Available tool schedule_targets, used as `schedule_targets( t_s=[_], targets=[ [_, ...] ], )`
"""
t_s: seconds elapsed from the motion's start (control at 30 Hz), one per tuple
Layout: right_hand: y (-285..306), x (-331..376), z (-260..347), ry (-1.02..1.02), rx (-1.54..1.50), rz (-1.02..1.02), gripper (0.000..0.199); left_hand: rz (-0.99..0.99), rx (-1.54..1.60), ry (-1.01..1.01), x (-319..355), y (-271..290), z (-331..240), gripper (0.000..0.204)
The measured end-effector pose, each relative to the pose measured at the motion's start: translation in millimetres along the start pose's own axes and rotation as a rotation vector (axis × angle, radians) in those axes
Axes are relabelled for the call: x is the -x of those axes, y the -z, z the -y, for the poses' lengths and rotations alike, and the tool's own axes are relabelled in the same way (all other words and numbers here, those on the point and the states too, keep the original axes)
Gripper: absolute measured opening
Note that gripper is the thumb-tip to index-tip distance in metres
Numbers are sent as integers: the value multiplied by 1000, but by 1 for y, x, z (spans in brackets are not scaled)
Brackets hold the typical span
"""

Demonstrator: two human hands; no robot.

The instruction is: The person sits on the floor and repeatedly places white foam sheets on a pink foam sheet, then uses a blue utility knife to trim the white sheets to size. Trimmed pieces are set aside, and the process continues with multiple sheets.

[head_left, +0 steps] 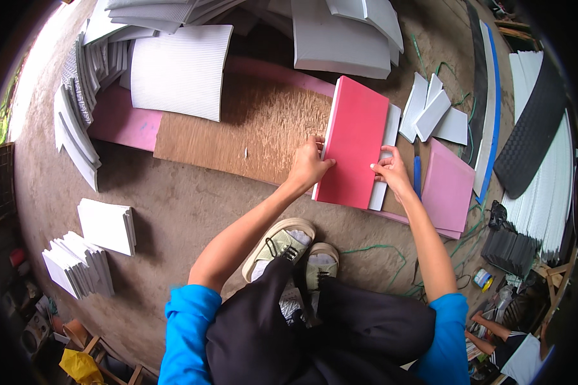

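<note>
while pinching both long edges of the flat red rectangular foam sheet (353, 142), left hand (309, 165) at 9, right hand (390, 171) at 3, long axis toward 12.

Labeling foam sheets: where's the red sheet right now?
Head view, centre-right: the red sheet lies on a white sheet over the brown board, left hand and right hand gripping its edges.

Left hand (309, 163) and right hand (389, 171) grip a red sheet (353, 142) over a white sheet (385, 154).
</note>
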State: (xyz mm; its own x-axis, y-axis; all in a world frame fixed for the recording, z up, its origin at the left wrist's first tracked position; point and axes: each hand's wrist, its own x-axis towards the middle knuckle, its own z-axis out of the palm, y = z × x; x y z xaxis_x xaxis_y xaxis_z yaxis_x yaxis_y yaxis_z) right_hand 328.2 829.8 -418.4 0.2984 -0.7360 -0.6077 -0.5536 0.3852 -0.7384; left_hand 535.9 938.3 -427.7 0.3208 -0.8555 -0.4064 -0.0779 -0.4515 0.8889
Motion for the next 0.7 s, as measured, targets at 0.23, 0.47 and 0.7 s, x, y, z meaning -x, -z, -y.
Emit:
schedule_targets(
  t_s=[0.23, 0.47, 0.7],
  targets=[
    [-23, -12, 18, -55, 117, 19, 52, -169, -417, -235, 14, 5, 14, 50],
    [-31, -8, 17, -58, 95, -57, 50, -372, -832, -404, 26, -10, 34, 60],
    [-44, -12, -2, 99, 234, -271, 48, 40, -1123, -797, -1, -8, 13, 78]
  ],
)
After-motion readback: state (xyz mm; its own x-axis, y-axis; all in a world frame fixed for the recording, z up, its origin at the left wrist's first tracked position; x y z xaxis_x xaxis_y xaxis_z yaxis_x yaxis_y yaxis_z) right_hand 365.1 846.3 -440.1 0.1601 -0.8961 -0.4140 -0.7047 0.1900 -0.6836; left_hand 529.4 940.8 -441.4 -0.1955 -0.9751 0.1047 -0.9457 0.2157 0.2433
